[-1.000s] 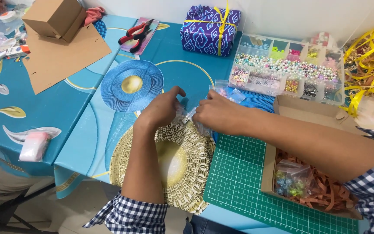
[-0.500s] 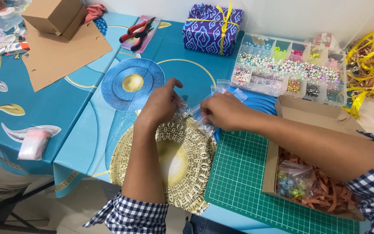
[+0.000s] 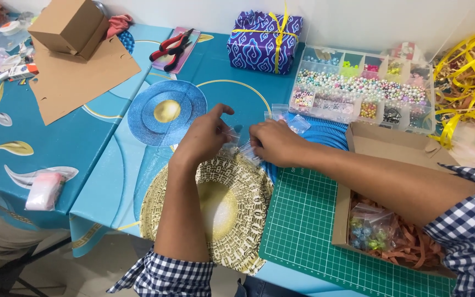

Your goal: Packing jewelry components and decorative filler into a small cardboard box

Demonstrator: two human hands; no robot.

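Small clear plastic zip bag [image 3: 241,144] pinched at its top edge between left hand [image 3: 204,137] and right hand [image 3: 273,142], fingers closed. Judged light, limp, slippery; best gripped along sealed rim.

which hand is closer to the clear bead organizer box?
Right. The right hand sits just below-left of the bead organizer box, near its front corner. The left hand is farther left, over the gold woven placemat.

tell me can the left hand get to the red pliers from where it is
Probably yes. The left hand pinches a small clear bag with the right hand; only bare tablecloth lies between it and the red pliers, though it is occupied.
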